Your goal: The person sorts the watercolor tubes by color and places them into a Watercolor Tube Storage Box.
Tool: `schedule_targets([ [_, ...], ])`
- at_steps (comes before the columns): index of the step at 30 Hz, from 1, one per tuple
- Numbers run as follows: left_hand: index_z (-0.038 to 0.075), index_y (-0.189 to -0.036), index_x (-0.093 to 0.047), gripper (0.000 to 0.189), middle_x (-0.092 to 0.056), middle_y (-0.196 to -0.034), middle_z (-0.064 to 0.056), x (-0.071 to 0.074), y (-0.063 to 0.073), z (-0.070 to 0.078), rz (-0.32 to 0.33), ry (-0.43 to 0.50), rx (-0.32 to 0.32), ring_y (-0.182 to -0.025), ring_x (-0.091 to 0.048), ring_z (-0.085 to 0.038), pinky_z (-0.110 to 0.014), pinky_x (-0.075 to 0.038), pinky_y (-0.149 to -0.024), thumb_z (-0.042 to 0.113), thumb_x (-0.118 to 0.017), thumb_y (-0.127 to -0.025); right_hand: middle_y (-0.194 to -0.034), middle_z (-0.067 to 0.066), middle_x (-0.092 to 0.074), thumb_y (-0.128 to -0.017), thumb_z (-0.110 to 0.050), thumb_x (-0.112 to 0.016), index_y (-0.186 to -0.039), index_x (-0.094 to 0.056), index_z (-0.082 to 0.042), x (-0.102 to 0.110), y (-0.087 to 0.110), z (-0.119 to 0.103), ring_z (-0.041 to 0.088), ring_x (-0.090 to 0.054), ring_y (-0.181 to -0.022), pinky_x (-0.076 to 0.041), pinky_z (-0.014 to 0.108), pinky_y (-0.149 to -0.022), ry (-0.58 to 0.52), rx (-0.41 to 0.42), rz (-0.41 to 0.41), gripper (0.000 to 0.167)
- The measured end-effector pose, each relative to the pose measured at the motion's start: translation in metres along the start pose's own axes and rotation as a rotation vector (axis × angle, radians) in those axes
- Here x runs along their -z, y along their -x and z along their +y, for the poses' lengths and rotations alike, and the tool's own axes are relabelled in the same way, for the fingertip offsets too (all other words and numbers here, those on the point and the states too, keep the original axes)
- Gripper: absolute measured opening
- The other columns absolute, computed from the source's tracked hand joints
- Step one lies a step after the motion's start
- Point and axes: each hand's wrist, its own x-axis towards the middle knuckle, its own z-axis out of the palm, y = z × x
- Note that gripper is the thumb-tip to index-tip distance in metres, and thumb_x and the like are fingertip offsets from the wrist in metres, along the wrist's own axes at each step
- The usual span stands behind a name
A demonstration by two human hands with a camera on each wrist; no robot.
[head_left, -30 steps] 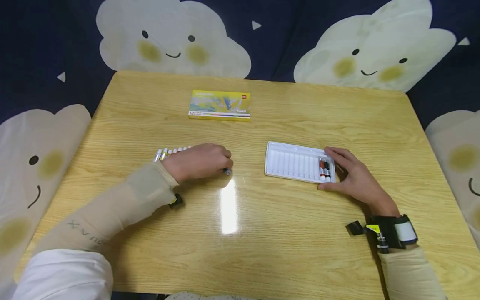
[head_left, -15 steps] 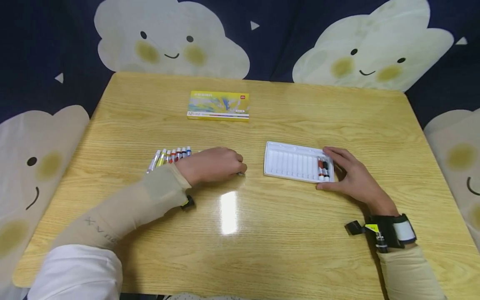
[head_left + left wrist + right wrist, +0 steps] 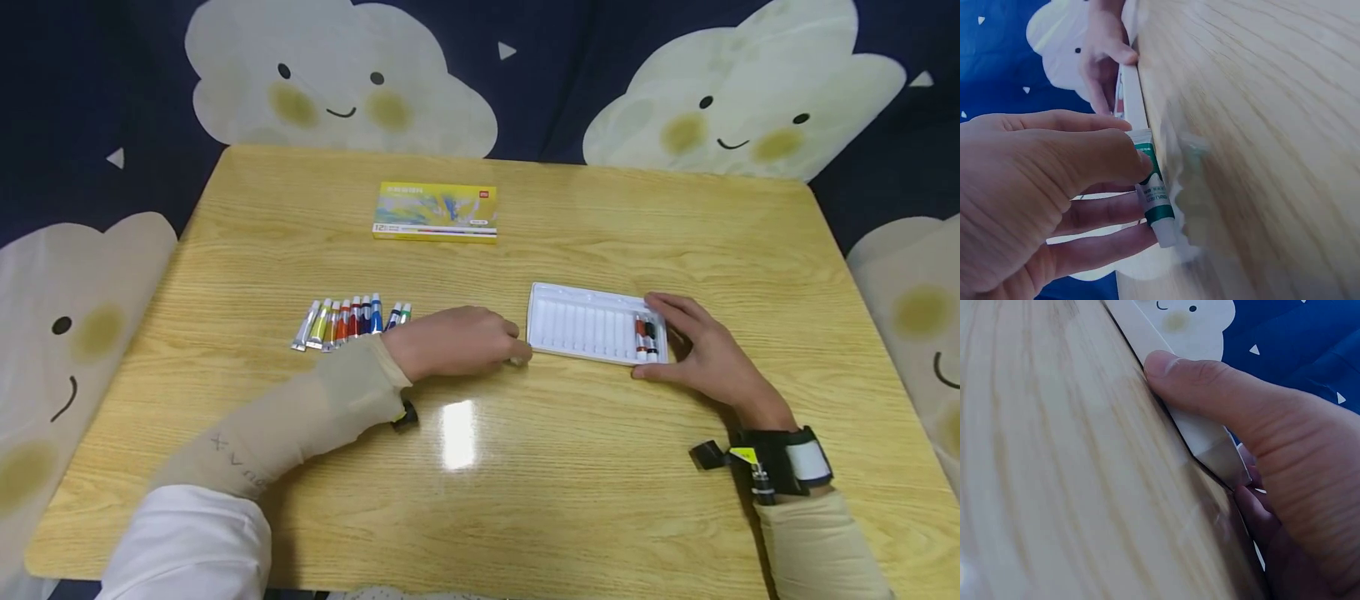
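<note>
My left hand (image 3: 465, 340) is just left of the white slotted tray (image 3: 573, 323). In the left wrist view its thumb and fingers pinch a small green paint tube (image 3: 1159, 201) with a white cap. At the tray's right end, my right hand (image 3: 703, 348) holds the short side between thumb and fingers. In the right wrist view the thumb lies along the tray's outer wall (image 3: 1207, 440), with other fingers partly hidden behind the corner. A red paint tube (image 3: 641, 337) and a black paint tube (image 3: 651, 340) lie in the rightmost slots.
Several paint tubes (image 3: 343, 321) lie in a row left of my left hand, yellow through red to blue. A purple tube (image 3: 393, 315) and a green-labelled tube (image 3: 406, 313) lie beside them. Further back is a yellow paint box (image 3: 435, 212) on the wooden table (image 3: 585, 483).
My left hand has moved right with the green paint tube, from beside the row of tubes to near the tray's left end. My right hand has stayed on the tray.
</note>
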Motion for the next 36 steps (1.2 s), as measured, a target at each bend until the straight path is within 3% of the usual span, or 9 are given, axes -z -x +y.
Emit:
schedule_targets([
  [9,0.022,-0.117,-0.072,0.023,-0.071,-0.094,-0.001,0.007,-0.016,0.008,0.025,0.066,-0.024,-0.074,-0.062,-0.013,-0.03,-0.055,-0.072,0.011,-0.057,-0.104,-0.164,0.014,-0.037,-0.071,-0.04,-0.095,-0.161,-0.037,-0.021,0.002,-0.001,-0.002,0.045,-0.036,-0.149,-0.032,0.067,-0.114,0.001,0.001,-0.004,0.109],
  [21,0.016,-0.128,-0.07,0.027,-0.075,-0.118,0.002,0.009,-0.034,0.009,0.04,0.33,-0.015,-0.089,-0.06,-0.012,-0.024,-0.048,-0.081,0.012,-0.058,-0.104,-0.163,0.015,-0.038,-0.071,-0.039,-0.096,-0.161,-0.038,-0.017,0.001,0.0,-0.004,0.044,-0.038,-0.148,-0.034,0.066,-0.113,0.009,0.007,-0.003,0.109],
  [31,0.017,-0.125,-0.072,0.029,-0.072,-0.1,0.003,0.01,-0.05,0.001,0.138,0.492,0.024,-0.091,-0.063,-0.008,-0.021,-0.051,-0.086,0.011,-0.059,-0.1,-0.162,0.015,-0.039,-0.072,-0.04,-0.095,-0.161,-0.038,-0.018,0.0,0.0,-0.002,0.045,-0.039,-0.147,-0.035,0.067,-0.111,0.021,0.023,0.008,0.108],
  [36,0.015,-0.126,-0.071,0.028,-0.076,-0.104,0.0,0.011,-0.058,-0.004,0.173,0.573,0.064,-0.094,-0.067,-0.007,-0.023,-0.056,-0.091,0.013,-0.063,-0.1,-0.163,0.014,-0.038,-0.072,-0.04,-0.095,-0.161,-0.039,-0.018,0.0,0.0,-0.002,0.043,-0.038,-0.148,-0.033,0.066,-0.113,0.007,0.003,0.005,0.107],
])
